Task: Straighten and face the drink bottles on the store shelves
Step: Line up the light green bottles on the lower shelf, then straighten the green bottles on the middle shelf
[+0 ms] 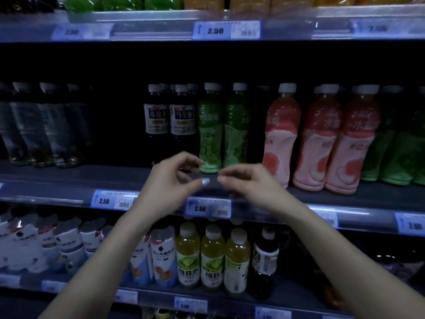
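Nearest, my left hand (170, 180) and right hand (248, 183) hover at the middle shelf's front edge (69, 189), fingers loosely curled, holding nothing, fingertips close together but apart. Just beyond them stand two green bottles (210, 127), set back from the edge; dark tea bottles (170, 118) stand to their left, pink bottles (322, 139) nearer the front to the right. I judge the green bottles full, fairly heavy, smooth and firm; I would grip each around its narrow waist.
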`<state>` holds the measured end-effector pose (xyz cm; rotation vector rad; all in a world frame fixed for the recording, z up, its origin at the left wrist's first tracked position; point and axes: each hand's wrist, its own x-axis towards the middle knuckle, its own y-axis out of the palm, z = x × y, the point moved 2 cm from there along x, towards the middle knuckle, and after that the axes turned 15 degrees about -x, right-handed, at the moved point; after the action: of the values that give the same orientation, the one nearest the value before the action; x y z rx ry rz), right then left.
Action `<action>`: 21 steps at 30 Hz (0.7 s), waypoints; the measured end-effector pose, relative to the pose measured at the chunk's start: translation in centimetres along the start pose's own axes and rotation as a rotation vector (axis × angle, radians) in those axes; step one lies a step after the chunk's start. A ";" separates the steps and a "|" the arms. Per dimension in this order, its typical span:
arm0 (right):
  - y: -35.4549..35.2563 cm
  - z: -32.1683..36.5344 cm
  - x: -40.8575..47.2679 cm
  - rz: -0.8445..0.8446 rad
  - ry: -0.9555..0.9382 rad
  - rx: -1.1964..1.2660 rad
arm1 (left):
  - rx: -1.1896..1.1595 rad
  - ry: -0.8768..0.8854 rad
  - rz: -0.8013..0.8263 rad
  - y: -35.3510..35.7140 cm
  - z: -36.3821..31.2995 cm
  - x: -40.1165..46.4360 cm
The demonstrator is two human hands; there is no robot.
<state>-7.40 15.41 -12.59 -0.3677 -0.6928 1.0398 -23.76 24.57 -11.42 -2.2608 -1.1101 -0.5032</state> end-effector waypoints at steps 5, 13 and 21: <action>-1.8 0.1 3.2 -0.252 0.068 -0.150 | -0.007 0.027 -0.173 0.9 0.4 4.5; -0.9 0.9 5.3 -0.342 0.136 -0.368 | 0.140 0.036 -0.266 2.0 1.2 9.0; 0.4 0.2 6.3 -0.448 0.247 -0.413 | 0.327 0.130 -0.241 2.0 -2.4 14.6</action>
<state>-5.80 21.16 -10.50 -0.6513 -0.7222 0.4126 -13.79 30.71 -2.19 -1.8008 -1.3008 -0.5142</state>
